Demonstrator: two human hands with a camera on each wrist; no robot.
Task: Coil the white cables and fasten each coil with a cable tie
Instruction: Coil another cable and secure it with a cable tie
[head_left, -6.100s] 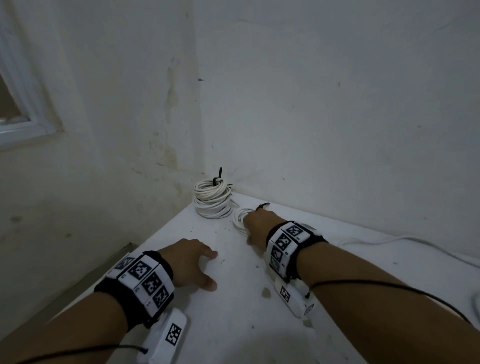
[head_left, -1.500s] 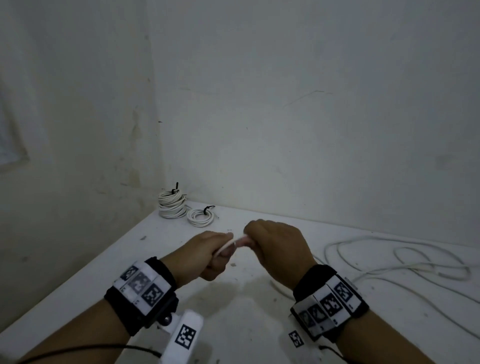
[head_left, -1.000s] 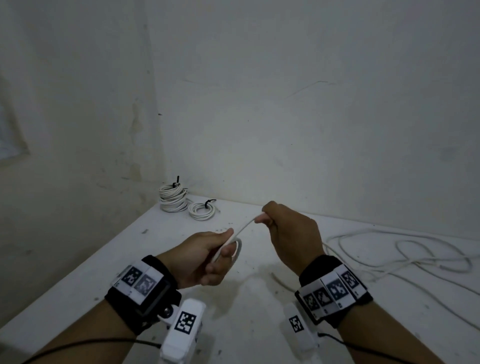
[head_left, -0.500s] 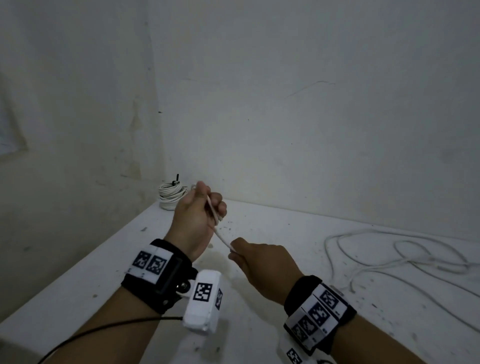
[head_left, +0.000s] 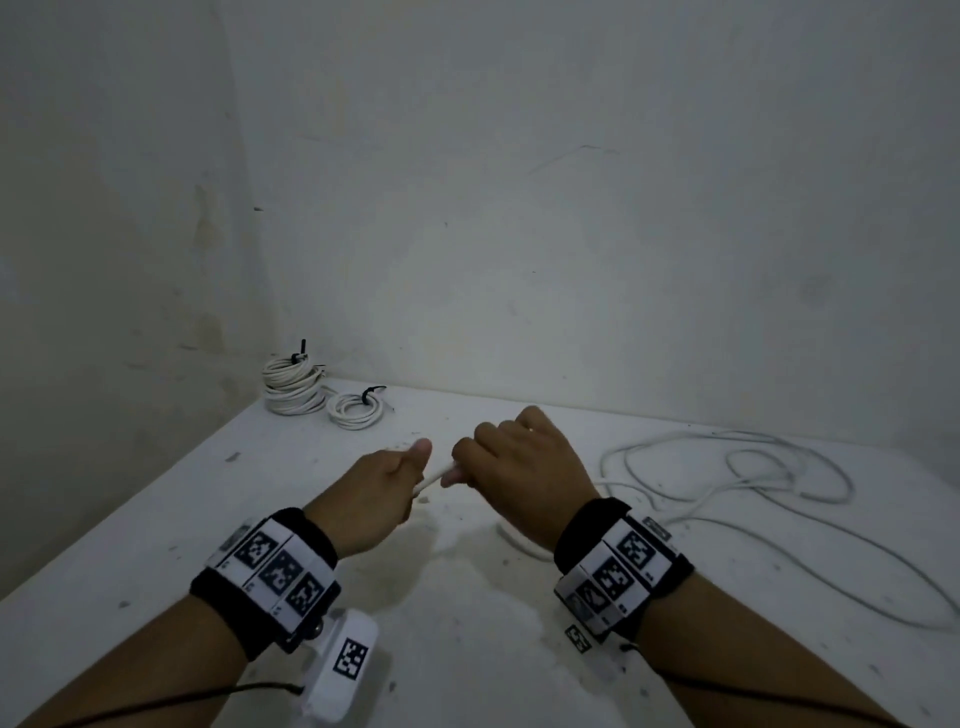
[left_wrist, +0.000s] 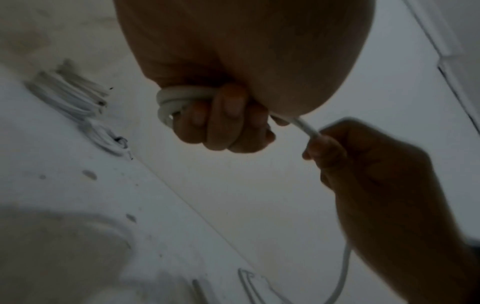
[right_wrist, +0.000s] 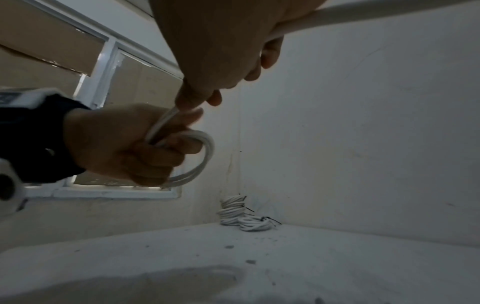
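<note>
My left hand (head_left: 382, 480) is curled round a small coil of white cable (left_wrist: 174, 100), whose loops (right_wrist: 202, 162) stick out past my knuckles. My right hand (head_left: 511, 473) pinches the same cable (head_left: 431, 479) a little to the right of the left hand, above the white table (head_left: 156, 551). The loose rest of the cable (head_left: 727, 488) trails in wide loops over the table to the right. Two tied white coils, a larger one (head_left: 291, 384) and a smaller one (head_left: 358, 408), lie in the far left corner with black cable ties (head_left: 370, 393) on them.
Two white walls meet behind the tied coils (right_wrist: 241, 216). A window (right_wrist: 78, 61) sits in the left wall. The table's left edge (head_left: 104, 540) drops off beside my left forearm. Black wires run from both wrist cameras along my arms.
My left hand has dropped from a raised position back to table height. My right hand has swung up and beside it, laying another turn of cable onto the coil.
</note>
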